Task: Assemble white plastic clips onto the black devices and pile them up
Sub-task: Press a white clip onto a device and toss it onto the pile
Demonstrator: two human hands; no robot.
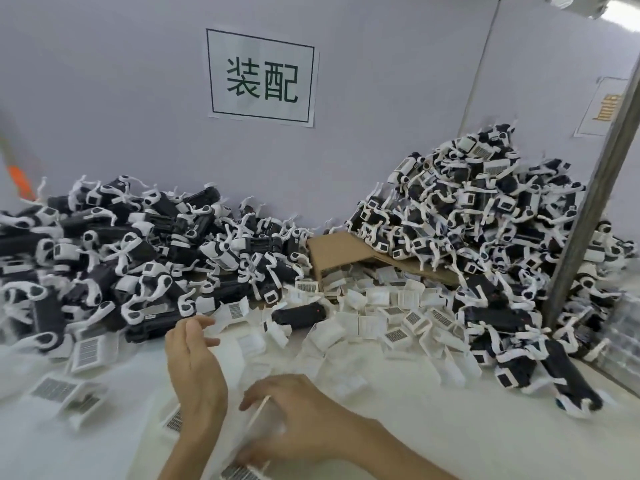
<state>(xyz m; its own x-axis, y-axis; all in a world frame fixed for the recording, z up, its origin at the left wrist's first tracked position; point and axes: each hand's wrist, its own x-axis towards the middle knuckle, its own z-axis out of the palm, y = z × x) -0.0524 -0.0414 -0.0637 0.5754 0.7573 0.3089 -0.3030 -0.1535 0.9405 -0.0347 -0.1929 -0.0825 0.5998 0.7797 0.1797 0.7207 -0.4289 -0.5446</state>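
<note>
Well, I count two hands of mine over the white table (433,441). My left hand (195,365) is edge-up with its fingers straight and close together, holding nothing, the tips just beside the loose white clips (394,336). Those clips are scattered across the middle of the table, far too many to count. My right hand (298,417) is bent over a blurred white piece (260,411), and I cannot tell whether it grips it.

One bare black device (299,315) lies alone among the loose clips. There are two heaps of clipped devices against the wall, the left pile (114,251) low and wide and the right pile (478,209) taller. Between them lies one piece of cardboard (341,249). One sign (261,77) hangs above.
</note>
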